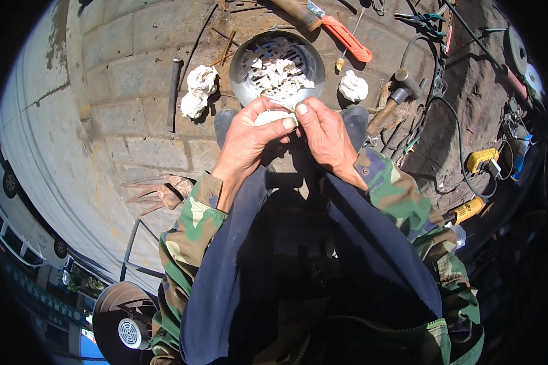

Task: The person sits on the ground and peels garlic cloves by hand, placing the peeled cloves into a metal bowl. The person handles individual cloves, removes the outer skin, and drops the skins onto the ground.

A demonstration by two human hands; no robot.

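Between my knees, my left hand [255, 132] holds a white, crumpled piece of thin material [274, 117] with thumb and fingers. My right hand [322, 132] pinches its right edge, so both hands grip the same piece. Whether it is paper or cloth, I cannot tell. Just beyond my fingers stands a round metal bowl-shaped cover [239, 75] with a slotted bottom, and torn white scraps [278, 75] lie inside it. Two touching white wads [201, 82] rest on the ground left of the bowl. Another white wad [353, 86] sits to its right.
An orange-handled folding saw [347, 39] and a wooden handle [301, 13] lie beyond the bowl. Hammers [395, 98] and cables [459, 123] are at right, with a yellow power tool [468, 211]. A long bolt [174, 96] and stones [169, 196] lie at left.
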